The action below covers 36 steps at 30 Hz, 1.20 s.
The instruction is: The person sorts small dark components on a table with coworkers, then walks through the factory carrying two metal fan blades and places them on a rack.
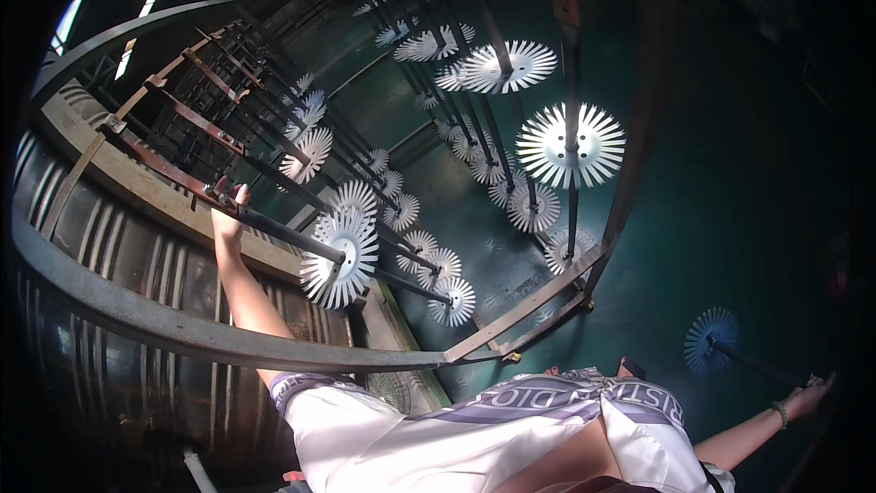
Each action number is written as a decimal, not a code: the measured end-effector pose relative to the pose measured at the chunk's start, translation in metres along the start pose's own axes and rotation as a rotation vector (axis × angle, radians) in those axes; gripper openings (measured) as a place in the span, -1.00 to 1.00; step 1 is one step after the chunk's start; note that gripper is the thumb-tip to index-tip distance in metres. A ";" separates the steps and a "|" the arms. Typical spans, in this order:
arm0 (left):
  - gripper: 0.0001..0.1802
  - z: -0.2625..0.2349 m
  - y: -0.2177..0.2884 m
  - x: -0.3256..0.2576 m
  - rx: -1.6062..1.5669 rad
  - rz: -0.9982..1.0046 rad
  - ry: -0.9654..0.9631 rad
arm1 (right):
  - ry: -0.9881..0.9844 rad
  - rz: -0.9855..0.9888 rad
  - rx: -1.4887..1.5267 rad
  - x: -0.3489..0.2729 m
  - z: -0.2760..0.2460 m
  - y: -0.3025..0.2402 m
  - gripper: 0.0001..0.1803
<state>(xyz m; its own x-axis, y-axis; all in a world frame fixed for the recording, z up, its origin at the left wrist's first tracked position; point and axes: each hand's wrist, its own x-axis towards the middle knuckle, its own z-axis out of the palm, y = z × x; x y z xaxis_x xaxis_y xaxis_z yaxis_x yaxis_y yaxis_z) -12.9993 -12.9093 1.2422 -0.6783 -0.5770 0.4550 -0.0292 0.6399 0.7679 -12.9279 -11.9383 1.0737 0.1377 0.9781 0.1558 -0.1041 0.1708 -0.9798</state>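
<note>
My left hand (228,219) is raised at the left, its fingers closed round the upper end of a dark rod (285,233) beside a reddish-brown rack bar (187,184). That rod carries a silvery disc with radial slots (333,265). Out at the lower right, my right hand (808,398) grips the end of another dark rod (756,362). A similar slotted disc (711,340), bluish in the shade, sits on this rod's other end. Shadow partly hides the right fingers.
A grey metal frame (228,338) curves across in front of me. Rows of rods with slotted discs (572,144) hang at the centre, over a green floor (721,192). Ribbed metal panels (119,246) stand at the left, next to a pale beam (155,196).
</note>
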 end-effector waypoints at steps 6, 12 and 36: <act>-0.46 -0.101 0.053 -0.133 -0.126 -0.046 0.472 | 0.013 0.102 0.089 0.010 0.025 0.036 -0.73; -0.82 -0.057 0.132 -0.274 -0.058 0.518 1.578 | -0.114 0.086 0.176 0.082 0.072 0.104 -0.75; -0.40 0.768 0.314 -0.405 -0.267 0.596 -0.984 | -1.145 0.240 0.488 0.026 0.393 0.195 -0.88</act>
<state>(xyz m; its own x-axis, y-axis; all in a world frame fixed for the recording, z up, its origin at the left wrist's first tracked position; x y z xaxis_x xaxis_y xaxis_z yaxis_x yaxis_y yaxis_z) -13.2977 -12.0849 0.9532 -0.8099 0.4913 0.3205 0.5592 0.4816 0.6748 -13.3319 -11.8329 0.9363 -0.8374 0.4914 0.2392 -0.3929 -0.2370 -0.8885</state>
